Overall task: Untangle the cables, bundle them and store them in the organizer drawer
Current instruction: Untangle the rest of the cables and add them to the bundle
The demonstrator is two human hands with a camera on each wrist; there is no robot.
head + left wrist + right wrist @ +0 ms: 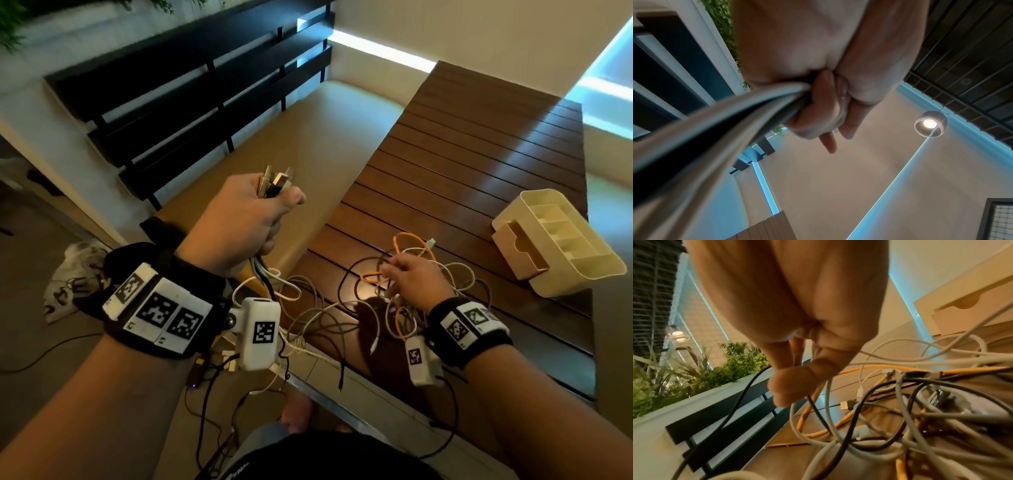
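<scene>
A tangle of white, grey, black and orange cables (404, 301) lies on the near end of the wooden slat table (479, 164). My left hand (253, 212) is raised left of the table and grips a bunch of cable ends, with USB plugs (275, 180) sticking out above the fist. In the left wrist view the cables (748, 107) run out of the fist (818, 104). My right hand (411, 277) is down in the tangle and pinches cable strands (824, 386) between thumb and fingers. The cream organizer (561, 246) stands at the right, its small drawer (517, 250) pulled open.
A beige cushioned bench (329, 137) with a black slatted back (191, 102) runs left of the table. Loose cables hang over the table's near edge (308, 346) toward the floor. A crumpled bag (75, 277) lies on the floor at the left.
</scene>
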